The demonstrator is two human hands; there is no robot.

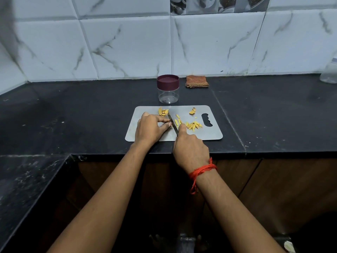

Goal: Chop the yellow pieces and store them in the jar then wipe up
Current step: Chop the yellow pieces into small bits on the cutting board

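My right hand point(189, 148) grips the knife point(172, 124), its blade on the cutting board point(209, 134). My left hand point(151, 127) bunches its fingertips beside the blade; whether they pinch anything, I cannot tell. Yellow pieces point(194, 125) lie on the board, with the lidded jar point(168, 89) just behind.

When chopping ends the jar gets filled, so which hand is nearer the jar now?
Left. The left hand rests on the cutting board just this side of the jar; the right hand, gripping the knife, sits farther back, over the board's near edge.
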